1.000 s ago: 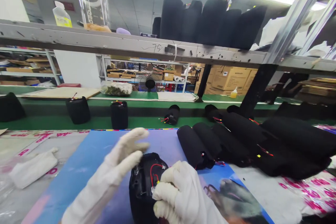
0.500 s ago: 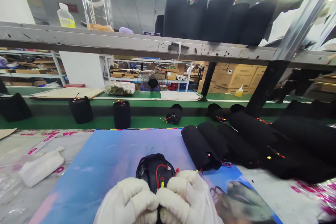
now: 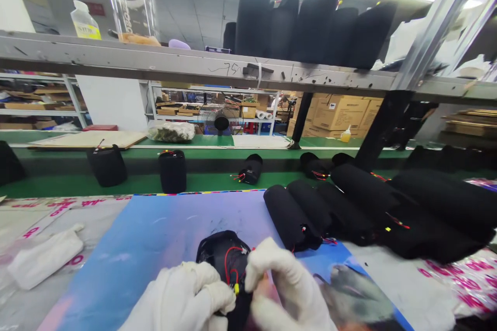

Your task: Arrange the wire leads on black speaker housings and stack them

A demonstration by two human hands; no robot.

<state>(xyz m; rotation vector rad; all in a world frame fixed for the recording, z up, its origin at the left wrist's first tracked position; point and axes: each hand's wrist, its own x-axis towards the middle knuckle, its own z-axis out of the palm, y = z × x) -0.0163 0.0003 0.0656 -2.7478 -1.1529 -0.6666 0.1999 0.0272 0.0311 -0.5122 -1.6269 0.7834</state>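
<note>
A black-wrapped battery pack (image 3: 224, 248) stands in front of me on the blue printed sheet (image 3: 155, 232), its wired end facing me. Red wires loop over that end, with a white plug and a yellow connector (image 3: 236, 288) among them. My left hand (image 3: 186, 295), in a white glove, grips the pack's near left side with bent fingers. On the right side, my gloved right hand (image 3: 285, 289) has its thumb and forefinger curved and apart, the forefinger tip close to the pack's edge. Whether that tip touches the pack or a wire I cannot tell.
Several similar black packs (image 3: 287, 217) lie at the right, and more stand along the green strip (image 3: 209, 181) behind. A white glove (image 3: 46, 256) rests at the left. Overhead runs a metal shelf (image 3: 174, 62) carrying bottles, a jug and black packs. A dark post (image 3: 382, 129) rises at the right.
My right hand has come away from my left, its fingers parting from the pack's middle and moving to the right. My left hand stays at the pack. The view has shifted slightly.
</note>
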